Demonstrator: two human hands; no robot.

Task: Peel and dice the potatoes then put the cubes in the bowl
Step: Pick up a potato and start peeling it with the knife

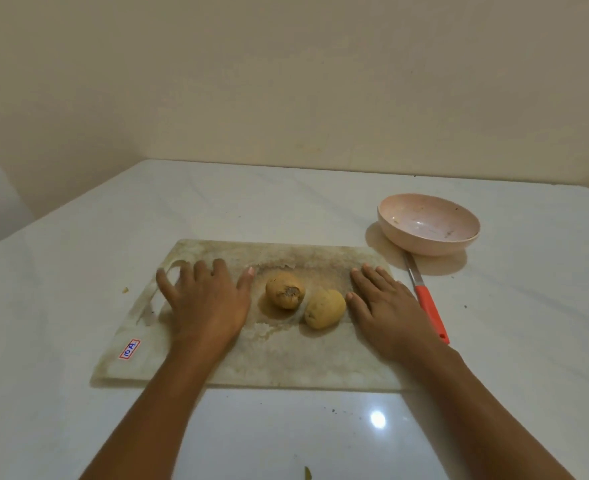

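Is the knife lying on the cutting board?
No, the knife lies on the table to the right of the cutting board.

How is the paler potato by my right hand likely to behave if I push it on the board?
The paler potato looks rounded and lies loose on the cutting board, so it would probably roll or wobble rather than slide. Its skin is still on and looks dry, so likely not slippery. Whole and uncut, it should stay firm.
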